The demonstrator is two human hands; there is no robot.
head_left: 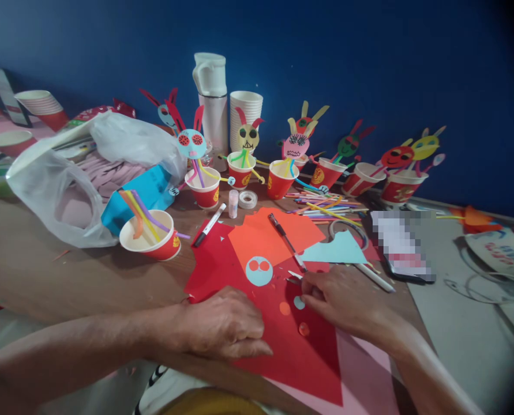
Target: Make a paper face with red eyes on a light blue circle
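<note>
My left hand [226,325] rests with curled fingers on a sheet of red paper [312,363]; nothing shows in it. Two pointed metal tips, like the blades of small scissors [295,276], stick out from the closed fingers of my right hand [338,297]. Just below those fingers lies a small light blue paper circle [299,302]. An orange circle [285,308] and a red-orange one [304,329] are nearby. Between and beyond my hands is a light blue paper face [259,271] with two red eye circles.
Orange paper [257,230], a black pen [282,230] and a marker [209,225] lie farther back. A cup with pipe cleaners [161,248] and a plastic bag [44,190] stand left. Several cup puppets [282,178] line the wall. A phone [399,248] lies right.
</note>
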